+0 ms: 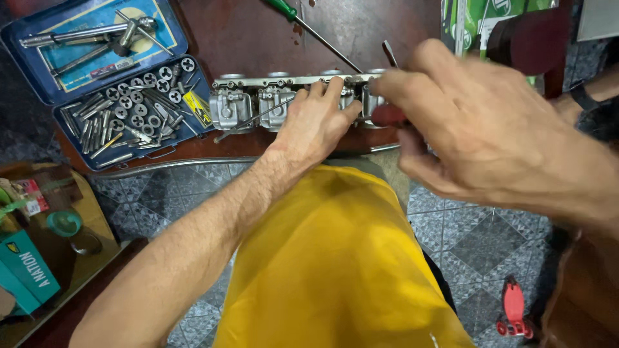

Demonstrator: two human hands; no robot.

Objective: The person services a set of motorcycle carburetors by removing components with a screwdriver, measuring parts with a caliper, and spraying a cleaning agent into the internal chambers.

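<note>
lower centre of frame: yellow garment [335,258] over the person's lap, nearest the cam. patterned tile floor [477,238] shows either side of it; a small red tool [514,309] lies on the tiles at lower right. lower left: cardboard box [39,219] w/ a teal carton [26,267] beside it.

mid frame: left forearm runs up from lower left. left hand [316,122] lies flat on the carburetor bank [258,103], fingers spread over the bodies right of centre, pressing on it, not wrapped around anything. right hand [477,122] is large in the right half, fingers curled & clamped on a dark red handle [389,116]; a thin metal shaft tip [389,55] pokes up above the knuckles. hands are close together, approx. touching at the fingertips.

carb bank sits along the near edge of the dark brown table [258,32], centre of frame, row of grey metal bodies side by side.

upper left: open blue tool case [103,77] w/ taps, dies & wrench handles. upper centre: green-handled screwdriver [309,29] lies diagonal on the table behind the carbs. upper right: green & white box [477,19].
</note>
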